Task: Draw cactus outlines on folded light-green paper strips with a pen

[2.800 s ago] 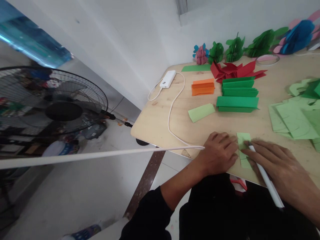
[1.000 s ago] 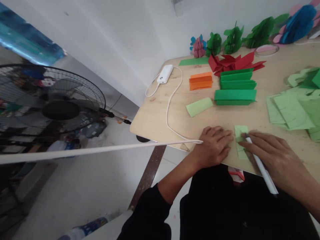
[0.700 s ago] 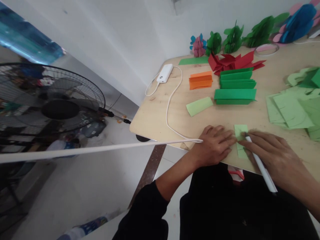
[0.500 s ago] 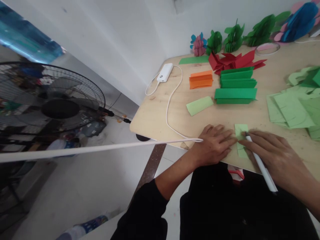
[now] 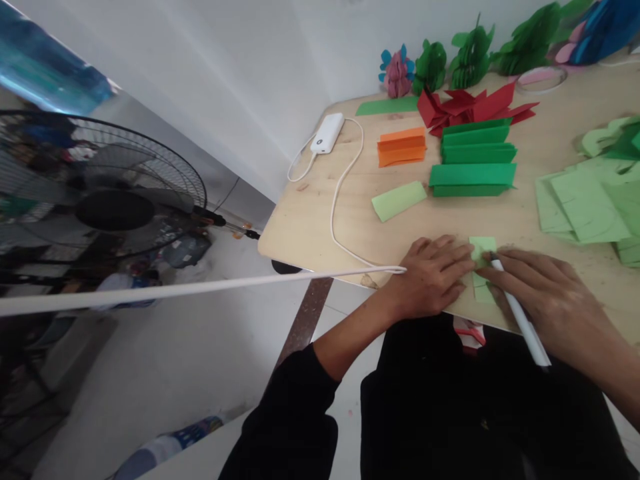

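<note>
A small light green paper strip (image 5: 483, 244) lies near the table's front edge between my two hands. My left hand (image 5: 431, 277) rests flat on the table, fingers extended, its fingertips at the strip's left edge. Gripped in my right hand (image 5: 557, 300) is a white pen (image 5: 524, 323), its dark tip over the strip. The right fingers cover part of the paper, and any marks on it are hard to make out. Beyond my hands lie a folded light green piece (image 5: 399, 201) and accordion-folded green paper (image 5: 473, 179).
Folded orange paper (image 5: 401, 147), red folded paper (image 5: 475, 107) and light green sheets (image 5: 590, 210) lie on the table (image 5: 305, 227). Paper honeycomb shapes (image 5: 470, 60) line the wall. A white power bank (image 5: 327, 133) trails a cable (image 5: 336, 200) past my left wrist. A fan (image 5: 115, 207) stands left.
The view has tilted slightly, so the table and hands appear a little higher. Both hands hold nearly the same place on the strip, with the pen still in the right.
</note>
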A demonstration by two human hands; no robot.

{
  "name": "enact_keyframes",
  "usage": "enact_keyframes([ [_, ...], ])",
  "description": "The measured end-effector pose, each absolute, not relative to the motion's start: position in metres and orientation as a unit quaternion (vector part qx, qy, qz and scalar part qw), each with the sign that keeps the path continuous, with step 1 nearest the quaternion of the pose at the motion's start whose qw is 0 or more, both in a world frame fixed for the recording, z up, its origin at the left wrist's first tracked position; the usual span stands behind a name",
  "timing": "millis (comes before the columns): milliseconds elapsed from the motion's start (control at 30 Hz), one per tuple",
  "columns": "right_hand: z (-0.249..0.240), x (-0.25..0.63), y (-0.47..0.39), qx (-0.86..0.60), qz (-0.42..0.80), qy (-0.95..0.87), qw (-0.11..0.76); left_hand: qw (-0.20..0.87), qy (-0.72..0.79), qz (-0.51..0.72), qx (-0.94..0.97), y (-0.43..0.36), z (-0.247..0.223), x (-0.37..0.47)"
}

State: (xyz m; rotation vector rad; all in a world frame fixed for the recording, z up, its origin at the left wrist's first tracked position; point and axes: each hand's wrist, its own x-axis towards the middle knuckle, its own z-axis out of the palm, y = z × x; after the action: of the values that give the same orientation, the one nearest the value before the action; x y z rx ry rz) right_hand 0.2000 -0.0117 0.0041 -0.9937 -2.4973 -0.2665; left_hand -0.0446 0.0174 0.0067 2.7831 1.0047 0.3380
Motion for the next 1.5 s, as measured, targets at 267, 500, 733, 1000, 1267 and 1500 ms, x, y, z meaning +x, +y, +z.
enact_keyframes([
  [267,0.01,0.197,-0.012,-0.345,-0.123,-0.906,0.213,0.112,0.351,0.121,0.922,0.016,0.007,-0.035],
  [500,0.002,0.199,-0.014,-0.372,-0.087,-0.896,0.226,0.081,0.354,0.138,0.922,0.014,0.003,-0.032],
  [733,-0.008,0.202,-0.016,-0.376,-0.064,-0.891,0.245,0.059,0.36,0.138,0.921,0.014,0.001,-0.03],
  [1000,-0.01,0.202,-0.017,-0.38,-0.068,-0.889,0.248,0.059,0.362,0.138,0.92,0.014,0.003,-0.03],
  [1267,-0.012,0.203,-0.017,-0.402,-0.037,-0.875,0.267,0.08,0.367,0.142,0.916,0.012,0.003,-0.031],
  [1500,0.013,0.201,-0.006,-0.506,0.107,-0.801,0.302,0.09,0.365,0.147,0.915,0.012,0.005,-0.032],
])
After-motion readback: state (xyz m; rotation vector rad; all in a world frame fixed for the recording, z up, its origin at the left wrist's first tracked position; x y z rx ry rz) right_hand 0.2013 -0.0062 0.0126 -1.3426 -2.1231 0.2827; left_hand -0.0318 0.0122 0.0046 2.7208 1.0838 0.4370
